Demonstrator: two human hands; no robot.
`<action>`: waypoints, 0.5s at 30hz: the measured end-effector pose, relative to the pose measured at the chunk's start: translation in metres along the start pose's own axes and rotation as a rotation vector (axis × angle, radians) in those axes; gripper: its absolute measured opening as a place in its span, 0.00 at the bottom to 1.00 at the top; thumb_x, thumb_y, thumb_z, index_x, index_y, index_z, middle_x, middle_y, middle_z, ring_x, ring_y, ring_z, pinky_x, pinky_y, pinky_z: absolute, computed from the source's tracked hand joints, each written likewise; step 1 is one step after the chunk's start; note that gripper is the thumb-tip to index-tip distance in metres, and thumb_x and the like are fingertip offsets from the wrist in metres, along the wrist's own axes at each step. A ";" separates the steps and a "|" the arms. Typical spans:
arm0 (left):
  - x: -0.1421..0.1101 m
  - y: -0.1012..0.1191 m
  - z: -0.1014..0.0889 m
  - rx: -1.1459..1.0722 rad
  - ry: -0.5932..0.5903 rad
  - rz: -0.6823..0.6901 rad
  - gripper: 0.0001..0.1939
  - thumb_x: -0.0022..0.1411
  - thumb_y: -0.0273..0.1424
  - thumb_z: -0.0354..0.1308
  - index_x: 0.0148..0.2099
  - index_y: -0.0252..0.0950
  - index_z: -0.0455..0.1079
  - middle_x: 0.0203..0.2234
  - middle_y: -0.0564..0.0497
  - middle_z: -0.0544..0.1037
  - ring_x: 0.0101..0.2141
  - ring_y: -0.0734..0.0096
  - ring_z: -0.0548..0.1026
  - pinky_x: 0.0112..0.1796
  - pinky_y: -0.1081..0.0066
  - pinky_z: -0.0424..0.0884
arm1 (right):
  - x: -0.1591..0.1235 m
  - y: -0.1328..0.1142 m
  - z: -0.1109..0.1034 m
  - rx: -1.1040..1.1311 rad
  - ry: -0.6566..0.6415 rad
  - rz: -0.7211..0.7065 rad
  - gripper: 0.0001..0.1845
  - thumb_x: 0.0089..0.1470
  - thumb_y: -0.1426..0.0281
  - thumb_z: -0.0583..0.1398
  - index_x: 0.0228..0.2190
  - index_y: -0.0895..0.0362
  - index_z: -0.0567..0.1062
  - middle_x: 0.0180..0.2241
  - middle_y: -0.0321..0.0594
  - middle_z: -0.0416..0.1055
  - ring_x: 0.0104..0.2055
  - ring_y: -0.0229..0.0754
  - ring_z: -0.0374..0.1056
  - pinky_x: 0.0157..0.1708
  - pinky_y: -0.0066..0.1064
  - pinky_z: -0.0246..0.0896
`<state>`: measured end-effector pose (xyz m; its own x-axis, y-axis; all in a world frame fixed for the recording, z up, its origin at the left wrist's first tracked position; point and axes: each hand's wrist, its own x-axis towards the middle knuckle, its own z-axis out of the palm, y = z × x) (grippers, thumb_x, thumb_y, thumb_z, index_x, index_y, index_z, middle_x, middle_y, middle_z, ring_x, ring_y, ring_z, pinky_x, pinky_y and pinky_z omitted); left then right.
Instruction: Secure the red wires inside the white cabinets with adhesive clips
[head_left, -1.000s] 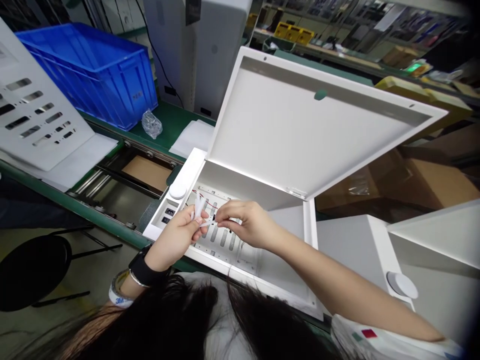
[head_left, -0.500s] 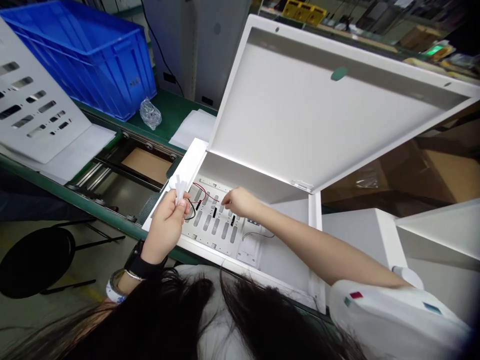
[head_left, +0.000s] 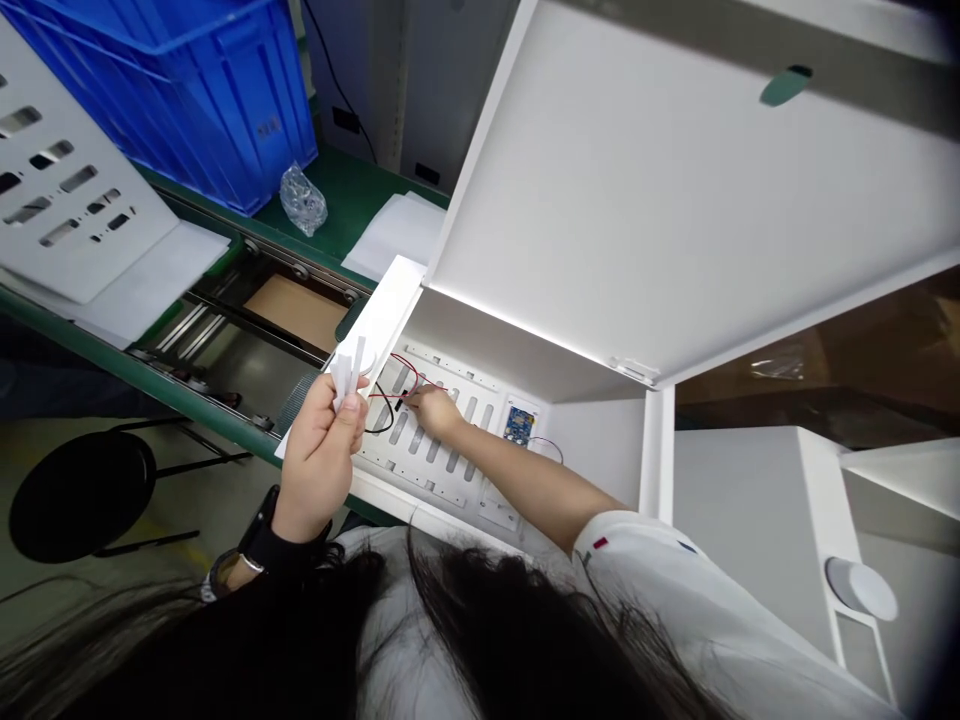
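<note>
My left hand (head_left: 324,445) is closed around several thin white strips (head_left: 346,370) that stick up above the fingers, over the box's left edge. Inside the open white box (head_left: 600,440), my right hand (head_left: 435,410) reaches down to the slotted white panel (head_left: 405,460). Its fingers are bent together close to a black strap piece (head_left: 400,401); whatever lies between them is hidden. A red wire (head_left: 409,362) and a black wire (head_left: 390,410) loop beside the fingertips. Farther right in the box sits a blue circuit board (head_left: 519,424). The raised white lid (head_left: 637,200) leans back.
A blue bin (head_left: 225,110) and a crumpled plastic bag (head_left: 303,200) stand on the green bench behind. A slotted white plate (head_left: 67,190) leans at left. Another white box (head_left: 742,480) is at right, and a black stool (head_left: 82,495) stands at lower left.
My hands have moved apart. The left lifted the strips leftward, out of the box; the right went across the panel, then left toward the wires. The view has moved closer to the box.
</note>
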<state>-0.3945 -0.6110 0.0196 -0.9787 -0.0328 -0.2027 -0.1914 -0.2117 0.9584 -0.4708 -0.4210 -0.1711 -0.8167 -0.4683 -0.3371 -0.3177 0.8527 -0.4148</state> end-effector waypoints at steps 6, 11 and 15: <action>0.001 0.000 0.002 -0.040 -0.002 0.018 0.10 0.67 0.36 0.56 0.46 0.38 0.69 0.23 0.56 0.60 0.22 0.81 0.56 0.22 0.80 0.55 | -0.001 0.000 0.005 -0.045 -0.017 -0.021 0.18 0.63 0.75 0.52 0.46 0.61 0.80 0.43 0.51 0.75 0.49 0.44 0.67 0.48 0.29 0.56; 0.000 -0.001 0.002 0.023 0.016 0.024 0.10 0.67 0.36 0.55 0.48 0.39 0.69 0.22 0.57 0.60 0.21 0.80 0.56 0.21 0.78 0.55 | 0.004 -0.003 0.009 -0.135 -0.039 -0.028 0.18 0.61 0.77 0.52 0.45 0.61 0.80 0.44 0.52 0.75 0.50 0.45 0.66 0.48 0.30 0.58; 0.000 -0.002 0.002 0.074 0.028 0.026 0.10 0.67 0.37 0.55 0.47 0.40 0.70 0.22 0.56 0.60 0.22 0.78 0.56 0.21 0.77 0.55 | 0.008 -0.006 0.010 -0.185 -0.044 -0.031 0.17 0.60 0.77 0.52 0.43 0.62 0.80 0.43 0.52 0.75 0.48 0.46 0.68 0.46 0.30 0.59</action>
<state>-0.3942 -0.6090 0.0184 -0.9812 -0.0644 -0.1819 -0.1718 -0.1379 0.9754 -0.4706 -0.4315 -0.1795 -0.7849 -0.5009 -0.3647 -0.4287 0.8640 -0.2641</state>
